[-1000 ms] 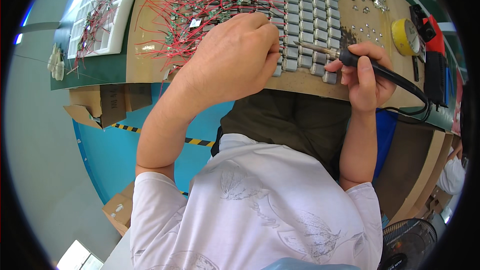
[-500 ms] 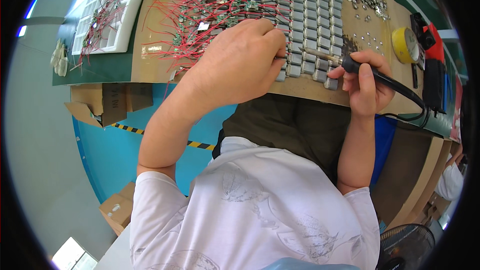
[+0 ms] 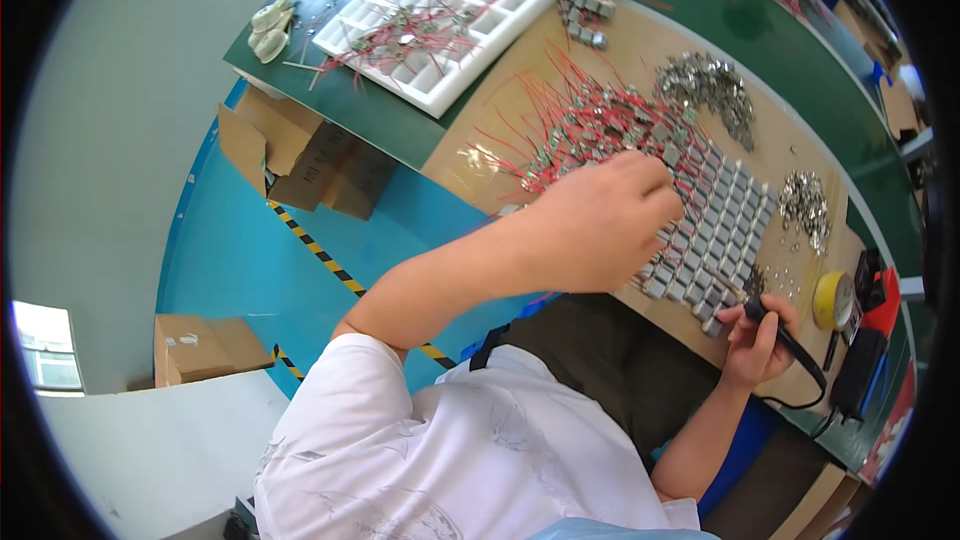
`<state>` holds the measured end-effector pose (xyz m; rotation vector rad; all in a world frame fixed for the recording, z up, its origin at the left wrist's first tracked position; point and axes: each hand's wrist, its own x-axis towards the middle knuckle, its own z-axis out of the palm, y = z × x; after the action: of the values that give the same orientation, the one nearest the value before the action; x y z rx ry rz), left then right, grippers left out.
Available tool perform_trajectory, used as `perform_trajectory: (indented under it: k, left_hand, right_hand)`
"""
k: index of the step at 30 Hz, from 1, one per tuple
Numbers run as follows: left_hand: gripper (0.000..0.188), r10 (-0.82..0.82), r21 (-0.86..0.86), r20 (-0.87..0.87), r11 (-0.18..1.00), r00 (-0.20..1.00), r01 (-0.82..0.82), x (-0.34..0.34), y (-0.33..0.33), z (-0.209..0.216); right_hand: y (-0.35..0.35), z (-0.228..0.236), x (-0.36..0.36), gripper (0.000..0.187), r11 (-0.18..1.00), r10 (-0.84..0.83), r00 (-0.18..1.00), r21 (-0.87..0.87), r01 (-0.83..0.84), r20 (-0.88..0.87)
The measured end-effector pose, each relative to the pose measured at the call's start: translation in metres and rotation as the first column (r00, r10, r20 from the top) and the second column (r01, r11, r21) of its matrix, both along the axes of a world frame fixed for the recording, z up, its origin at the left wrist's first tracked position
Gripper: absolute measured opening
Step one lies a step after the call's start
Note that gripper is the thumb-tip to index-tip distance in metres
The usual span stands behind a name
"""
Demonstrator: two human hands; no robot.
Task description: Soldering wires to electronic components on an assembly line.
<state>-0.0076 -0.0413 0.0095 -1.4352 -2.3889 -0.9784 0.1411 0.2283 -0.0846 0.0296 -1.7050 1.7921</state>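
My left hand (image 3: 605, 225) is closed over the near-left part of several rows of small grey blocks (image 3: 725, 210). Its fingertips are turned away, so what they pinch is hidden. A soldering iron (image 3: 757, 310) is held like a pen in my right hand (image 3: 765, 345). Its metal tip points left over the near-right end of the rows. Small green circuit boards with thin red wires (image 3: 580, 140) lie in a tangle beyond my left hand. The blocks rest on a brown board (image 3: 465, 155) on the table.
A white compartment tray (image 3: 437, 103) holds more wired boards at the far left, near a pale glove (image 3: 270, 30). Small metal pieces (image 3: 715, 90) are heaped at the back, with another heap (image 3: 803, 205) nearer. At right are a yellow tape roll (image 3: 832, 300) and the iron's cable (image 3: 800, 404).
The whole view has turned and shifted, bringing more of the tray and the far table into sight. The right hand still holds the soldering iron; the left stays closed over the blocks.
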Motion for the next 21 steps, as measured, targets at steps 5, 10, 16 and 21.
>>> perform_trajectory:
  k: [5, 10, 16, 21]
  left_hand:
    - [0.012, 0.575, 0.173, -0.088, 0.813, 0.813, -0.556, -0.102, -0.060, 0.005]
    - [0.024, 0.810, -0.237, -0.043, 0.560, 0.585, -0.794, -0.195, -0.134, 0.010]
    - [0.030, 0.809, -0.396, -0.048, 0.523, 0.586, -0.754, -0.214, -0.134, 0.006]
    - [0.039, 0.822, -0.440, -0.024, 0.503, 0.570, -0.744, -0.222, -0.138, 0.007]
  right_hand:
    - [-0.002, 0.004, 0.000, 0.021, 0.999, -0.048, 0.999, -0.001, 0.048, 0.014]
    - [-0.004, 0.003, -0.007, 0.021, 0.999, -0.038, 0.999, 0.009, 0.037, 0.018]
    - [-0.004, 0.004, -0.006, 0.021, 0.998, -0.063, 0.998, -0.017, 0.063, 0.026]
    - [-0.004, 0.003, -0.006, 0.020, 0.997, -0.064, 0.997, -0.048, 0.065, 0.034]
